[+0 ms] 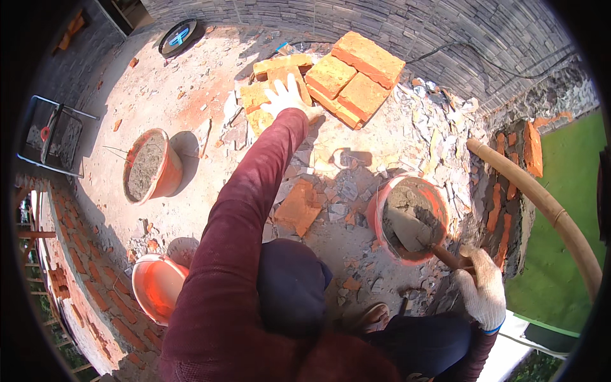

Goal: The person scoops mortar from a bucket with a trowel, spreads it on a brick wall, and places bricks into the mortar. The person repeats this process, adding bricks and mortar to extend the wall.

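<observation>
My left hand (284, 97), in a white glove, reaches far forward with its fingers spread. It is over or on a group of orange bricks (255, 97); whether it touches one cannot be made out in the glare. Just right of it is a stack of bricks (368, 58). My right hand (482, 288), also gloved, is wrapped round the wooden handle of a trowel (410, 230). The trowel's blade lies in the grey mortar inside an orange bucket (374, 219) at the right. A broken brick (299, 207) lies on the ground between my arms.
A second mortar bucket (170, 169) stands at the left, with an orange bucket (156, 286) below it. A bamboo pole (541, 200) arches beside a low brick course (494, 207) at the right. Rubble (439, 137) covers the ground. A round black tub (181, 38) sits at the back.
</observation>
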A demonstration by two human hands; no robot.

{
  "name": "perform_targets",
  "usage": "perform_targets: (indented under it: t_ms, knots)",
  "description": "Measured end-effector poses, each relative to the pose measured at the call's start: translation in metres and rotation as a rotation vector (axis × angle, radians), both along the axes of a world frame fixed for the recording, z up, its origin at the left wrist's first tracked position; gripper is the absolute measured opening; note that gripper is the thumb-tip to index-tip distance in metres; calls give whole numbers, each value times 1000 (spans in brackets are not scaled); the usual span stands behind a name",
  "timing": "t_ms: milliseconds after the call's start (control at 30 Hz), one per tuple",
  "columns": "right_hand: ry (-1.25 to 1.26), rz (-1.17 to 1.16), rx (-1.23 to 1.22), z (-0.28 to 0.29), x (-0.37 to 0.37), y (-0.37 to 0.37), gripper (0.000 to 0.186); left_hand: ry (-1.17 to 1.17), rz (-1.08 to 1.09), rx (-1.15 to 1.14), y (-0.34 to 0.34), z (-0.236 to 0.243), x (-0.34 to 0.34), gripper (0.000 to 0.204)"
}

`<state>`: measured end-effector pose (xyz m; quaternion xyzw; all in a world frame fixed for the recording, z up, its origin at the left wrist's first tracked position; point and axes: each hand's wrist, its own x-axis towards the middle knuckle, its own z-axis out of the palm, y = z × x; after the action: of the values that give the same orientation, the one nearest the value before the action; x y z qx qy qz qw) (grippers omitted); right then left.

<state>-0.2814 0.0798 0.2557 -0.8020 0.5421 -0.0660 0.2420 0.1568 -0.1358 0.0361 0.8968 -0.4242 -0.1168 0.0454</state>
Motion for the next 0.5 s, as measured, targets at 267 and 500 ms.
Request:
perform_targets:
  t_ms: [267,500]
  knots:
    - [-81,91,37,-7,-1,0,35,63,82,-280,9,-5,24,127]
    - [-289,365,230,-15,6,-18,35,2164,306,-901,114,17,74,73]
